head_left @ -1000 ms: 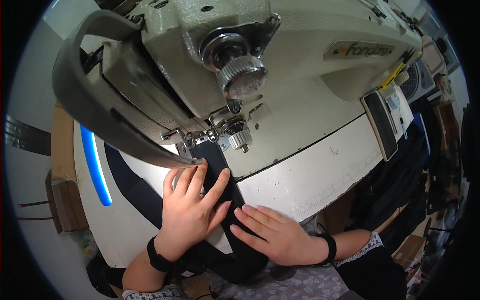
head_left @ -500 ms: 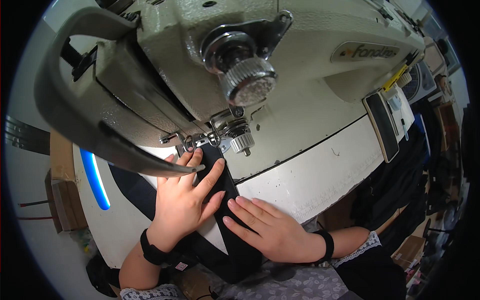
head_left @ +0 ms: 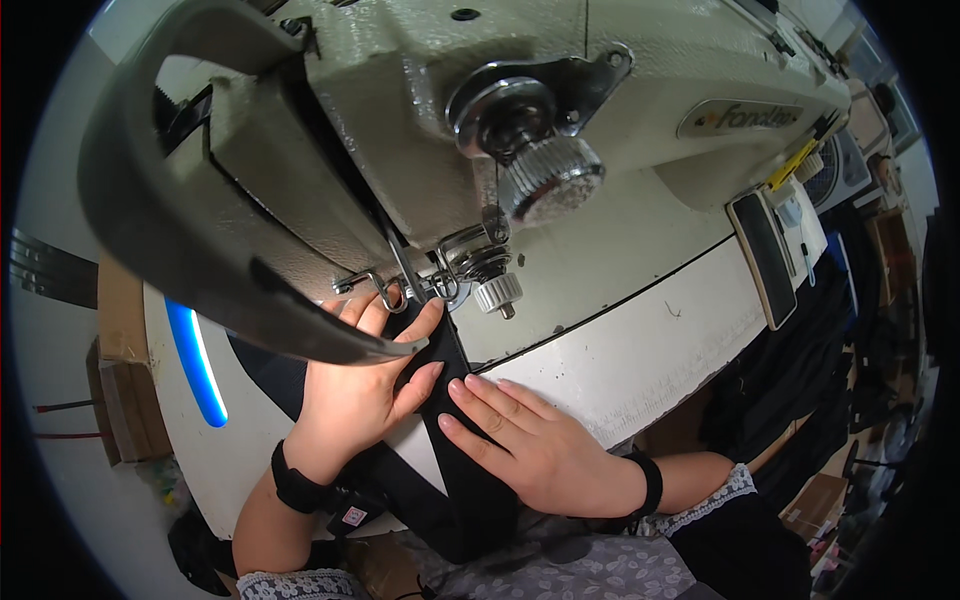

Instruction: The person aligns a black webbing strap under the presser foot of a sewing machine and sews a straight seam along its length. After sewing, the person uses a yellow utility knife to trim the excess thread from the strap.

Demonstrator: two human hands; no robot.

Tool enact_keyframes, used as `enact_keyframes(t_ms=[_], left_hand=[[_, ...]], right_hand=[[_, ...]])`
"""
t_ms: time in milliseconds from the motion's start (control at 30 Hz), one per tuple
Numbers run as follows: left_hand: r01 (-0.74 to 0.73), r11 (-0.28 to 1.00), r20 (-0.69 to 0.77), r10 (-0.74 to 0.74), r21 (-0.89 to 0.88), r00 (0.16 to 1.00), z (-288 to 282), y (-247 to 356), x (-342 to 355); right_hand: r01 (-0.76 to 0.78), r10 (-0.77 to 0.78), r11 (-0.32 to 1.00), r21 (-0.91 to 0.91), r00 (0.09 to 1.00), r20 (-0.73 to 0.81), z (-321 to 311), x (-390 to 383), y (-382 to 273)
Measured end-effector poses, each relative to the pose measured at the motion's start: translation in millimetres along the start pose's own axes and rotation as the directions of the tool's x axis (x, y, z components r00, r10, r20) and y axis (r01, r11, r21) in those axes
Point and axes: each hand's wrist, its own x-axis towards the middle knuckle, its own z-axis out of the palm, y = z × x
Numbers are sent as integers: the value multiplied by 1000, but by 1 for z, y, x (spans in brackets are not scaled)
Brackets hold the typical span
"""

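Note:
A wide black fabric strap [head_left: 470, 500] runs from my lap over the table edge to the needle area [head_left: 425, 287] of a sewing machine [head_left: 640, 120]. My left hand [head_left: 345, 400] lies on the strap with fingers spread, their tips close beside the presser foot. A curved grey lever [head_left: 200, 260] hides part of that hand's back and fingers. Flat on the strap nearer to me rests my right hand [head_left: 550, 450], its fingers stretched out side by side. Neither hand grips anything. More black fabric [head_left: 265, 375] lies on the table left of my left hand.
A phone-like dark slab [head_left: 762, 260] lies on the table at the right. At the left edge glows a blue-white light strip [head_left: 197, 365]. Cardboard boxes [head_left: 130, 400] stand beyond it. Dark cloth [head_left: 770, 370] hangs at the right.
The machine head appears shifted to the right in the view. My right hand has moved slightly up and left along with the strap; my left fingertips sit nearer the presser foot.

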Motion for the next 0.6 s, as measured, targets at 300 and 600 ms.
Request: enact_keyframes(t_ms=[300,600], left_hand=[[11,1000,-10,-11,15,1000,0,-2,1],[223,853,-96,-301,-471,949,10,9,-28]], right_hand=[[6,-6,1000,-16,1000,17,-2,4,1],[-4,4,997,73,1000,-8,-5,2,2]])
